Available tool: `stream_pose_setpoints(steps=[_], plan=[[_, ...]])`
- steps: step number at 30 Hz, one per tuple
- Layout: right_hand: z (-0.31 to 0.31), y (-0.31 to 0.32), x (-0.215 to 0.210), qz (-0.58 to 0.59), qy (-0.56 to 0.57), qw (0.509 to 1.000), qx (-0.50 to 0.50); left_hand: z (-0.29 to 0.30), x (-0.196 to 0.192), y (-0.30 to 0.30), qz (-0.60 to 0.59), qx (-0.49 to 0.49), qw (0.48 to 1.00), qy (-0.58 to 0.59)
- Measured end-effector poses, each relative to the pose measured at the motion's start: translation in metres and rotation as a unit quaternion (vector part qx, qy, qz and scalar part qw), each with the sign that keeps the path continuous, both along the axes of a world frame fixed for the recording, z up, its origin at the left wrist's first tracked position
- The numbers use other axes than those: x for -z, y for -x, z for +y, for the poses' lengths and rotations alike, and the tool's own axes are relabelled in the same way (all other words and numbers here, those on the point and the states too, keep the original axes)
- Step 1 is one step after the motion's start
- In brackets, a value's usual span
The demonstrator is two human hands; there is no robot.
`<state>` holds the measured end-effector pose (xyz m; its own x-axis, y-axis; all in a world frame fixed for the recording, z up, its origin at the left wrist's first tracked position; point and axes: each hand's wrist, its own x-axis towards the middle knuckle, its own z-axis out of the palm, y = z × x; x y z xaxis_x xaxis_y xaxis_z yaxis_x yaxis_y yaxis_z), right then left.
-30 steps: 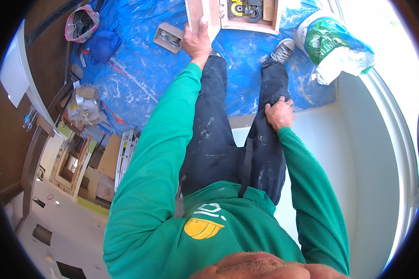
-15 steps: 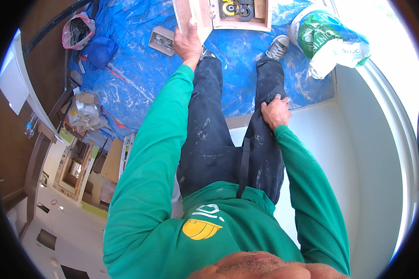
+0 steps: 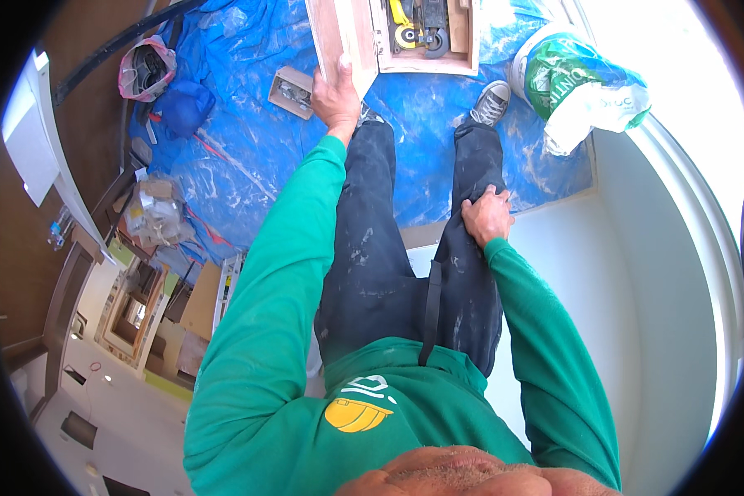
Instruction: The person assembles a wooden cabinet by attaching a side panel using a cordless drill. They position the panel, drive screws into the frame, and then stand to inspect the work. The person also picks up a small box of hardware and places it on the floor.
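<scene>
Left hand (image 3: 335, 97) reaches down and forward, fingers (image 3: 344, 63) clamped on the near end of a wooden board (image 3: 339, 33). Board's long axis runs away from the person, far end toward the top of view, out of frame; it lies just beside the left wall of an open wooden box (image 3: 464, 63). One board, one box.

Right hand (image 3: 487, 217) rests on the right thigh, fingers curled against the dark trouser cloth, holding nothing else.

Blue tarp (image 3: 248, 157) covers the floor. One small wooden block (image 3: 292, 92) lies left of the hand. One green-and-white sack (image 3: 582, 87) stands at right. One grey shoe (image 3: 491, 102) shows clearly.
</scene>
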<state>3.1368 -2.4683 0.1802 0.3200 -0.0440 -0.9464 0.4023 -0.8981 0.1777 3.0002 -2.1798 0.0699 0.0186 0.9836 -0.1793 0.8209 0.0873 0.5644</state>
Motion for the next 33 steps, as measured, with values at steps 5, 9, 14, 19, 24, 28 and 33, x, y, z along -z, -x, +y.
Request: stream_pose_setpoints(steps=[5, 9, 14, 19, 24, 28, 33], plan=[[-0.002, 0.002, 0.000, -0.006, -0.002, 1.000, -0.001, -0.001, 0.004, 0.003, -0.012, 0.000, 1.000, -0.003], [0.000, 0.001, -0.002, -0.006, -0.002, 1.000, 0.000, -0.001, 0.003, 0.001, 0.004, 0.008, 1.000, -0.001], [-0.001, -0.004, -0.004, 0.002, -0.001, 1.000, 0.006, -0.008, 0.012, -0.005, 0.022, 0.020, 0.999, -0.013], [-0.006, -0.013, -0.003, 0.017, 0.003, 1.000, 0.025, -0.032, -0.003, -0.036, 0.078, 0.071, 0.991, 0.084], [-0.011, -0.025, -0.005, 0.016, -0.004, 0.998, 0.055, -0.063, 0.015, -0.099, 0.098, 0.139, 0.985, 0.043], [-0.013, -0.037, -0.007, 0.020, -0.006, 0.998, 0.055, -0.064, 0.025, -0.152, 0.089, 0.197, 0.976, 0.033], [-0.026, -0.049, -0.007, -0.008, -0.034, 0.998, 0.045, -0.072, 0.031, -0.162, 0.098, 0.261, 0.957, 0.075]])
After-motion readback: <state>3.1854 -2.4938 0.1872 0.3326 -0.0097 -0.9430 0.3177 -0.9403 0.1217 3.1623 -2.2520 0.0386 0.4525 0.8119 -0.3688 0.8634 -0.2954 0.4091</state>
